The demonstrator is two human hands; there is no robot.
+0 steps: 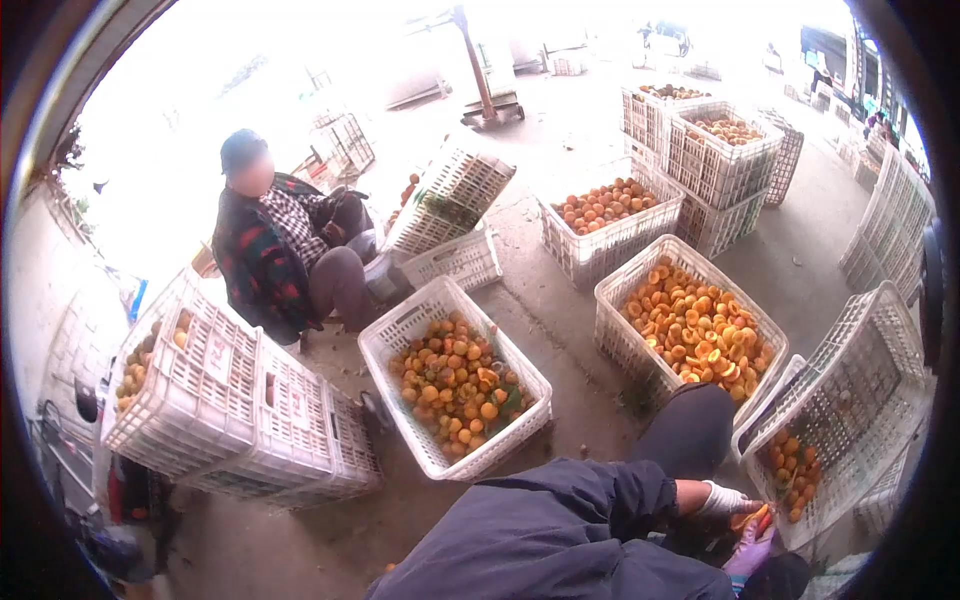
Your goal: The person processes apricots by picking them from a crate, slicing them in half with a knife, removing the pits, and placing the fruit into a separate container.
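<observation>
Several stacked crates (300, 425), pale and slatted, fill the left of a paved yard, round fruit showing at the open end. Beside them a seated person (265, 235) in a patterned jacket faces a tilted crate (460, 185). At center, a low crate (508, 440) holds whole fruit (460, 380), mixed with a few leaves. Farther right, a crate of halved fruit (625, 350) sits behind the wearer's dark knee (690, 430), with more filled crates (715, 175) beyond it.

The wearer's dark sleeve (560, 510) leads right to the left hand (724, 500), in a whitish glove, its fingers reaching the near side of an orange fruit piece (764, 518); whether they are pinched together or merely resting there cannot be told. The right hand (750, 553), gloved in purple, lies below, its fingers closed on the piece from beneath. The piece sits between the two hands, just off the tips of the right and to the right of the left glove's palm, its long axis appearing to slant up and to the right. Both hands are close to it, the right seemingly nearer. Just beyond, at far right, a leaning crate (870, 370) holds loose fruit (795, 475) in its lower corner.
</observation>
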